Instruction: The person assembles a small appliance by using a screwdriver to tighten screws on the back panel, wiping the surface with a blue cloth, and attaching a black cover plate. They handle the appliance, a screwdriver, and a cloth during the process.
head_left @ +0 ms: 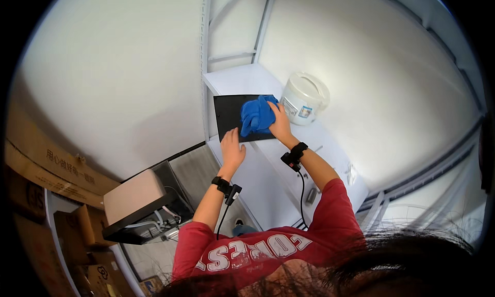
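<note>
A crumpled blue cloth [256, 115] lies bunched on a flat black board [225, 114]. My right hand [280, 123] grips the right side of the cloth, its fingers closed on the fabric. At the board's near left edge is my left hand [233, 150], with its fingers stretched out and the thumb apart. Its fingertips reach over the board's edge; whether they press on it I cannot tell. The board rests on a white shelf [242, 79].
Behind my right hand stands a white, lidded plastic bucket [304, 93]. Small dark items [311, 195] lie on the shelf near my right arm. A black-framed unit with a beige top [135, 195] and cardboard boxes [56, 165] stand at the left. Grey shelf posts [205, 34] rise at the back.
</note>
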{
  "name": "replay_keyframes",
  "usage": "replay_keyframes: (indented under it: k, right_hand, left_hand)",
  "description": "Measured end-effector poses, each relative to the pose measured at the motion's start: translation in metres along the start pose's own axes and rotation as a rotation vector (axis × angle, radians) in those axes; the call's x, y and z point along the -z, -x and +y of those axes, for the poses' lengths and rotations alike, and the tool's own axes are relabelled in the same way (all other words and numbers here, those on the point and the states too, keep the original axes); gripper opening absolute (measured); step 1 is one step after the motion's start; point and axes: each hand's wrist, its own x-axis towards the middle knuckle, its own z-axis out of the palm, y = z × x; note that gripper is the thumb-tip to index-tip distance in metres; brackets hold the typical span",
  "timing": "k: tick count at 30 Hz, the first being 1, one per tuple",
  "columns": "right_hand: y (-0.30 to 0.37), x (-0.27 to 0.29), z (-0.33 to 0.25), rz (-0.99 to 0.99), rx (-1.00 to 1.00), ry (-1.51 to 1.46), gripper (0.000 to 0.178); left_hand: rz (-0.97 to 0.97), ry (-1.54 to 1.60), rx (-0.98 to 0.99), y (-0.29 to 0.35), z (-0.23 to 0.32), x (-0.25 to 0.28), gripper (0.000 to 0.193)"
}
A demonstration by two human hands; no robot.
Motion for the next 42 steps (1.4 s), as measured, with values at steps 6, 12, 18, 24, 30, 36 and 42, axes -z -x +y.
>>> replay_keyframes:
  k: [6, 12, 18, 24, 30, 36, 42]
  right_hand:
    - [-0.002, -0.064, 0.065, -0.623, -0.204, 0.114, 0.097]
    - [0.008, -0.087, 0.064, -0.790, -0.093, 0.210, 0.100]
    - [0.032, -0.099, 0.048, -0.775, 0.118, 0.139, 0.098]
    - [-0.001, -0.138, 0.032, -0.731, 0.089, 0.243, 0.089]
    - [-0.024, -0.146, 0.037, -0.803, 0.001, 0.226, 0.087]
    - [-0.023, -0.142, 0.054, -0.649, -0.010, 0.434, 0.077]
    - [-0.017, -0.128, 0.068, -0.679, -0.066, 0.315, 0.077]
  left_hand:
    - [-0.008, -0.232, 0.414, -0.011, -0.037, -0.051, 0.088]
    - [-0.255, -0.043, 0.668, -0.022, -0.062, -0.050, 0.108]
    - [-0.450, -0.160, 0.651, -0.003, -0.057, -0.032, 0.114]
    - [-0.489, -0.164, 0.651, -0.004, -0.054, -0.020, 0.122]
    - [-0.556, -0.172, 0.709, -0.010, -0.050, -0.012, 0.113]
    - [-0.486, -0.152, 0.718, 0.002, -0.036, -0.016, 0.099]
    - [-0.344, -0.130, 0.729, -0.001, -0.062, -0.023, 0.096]
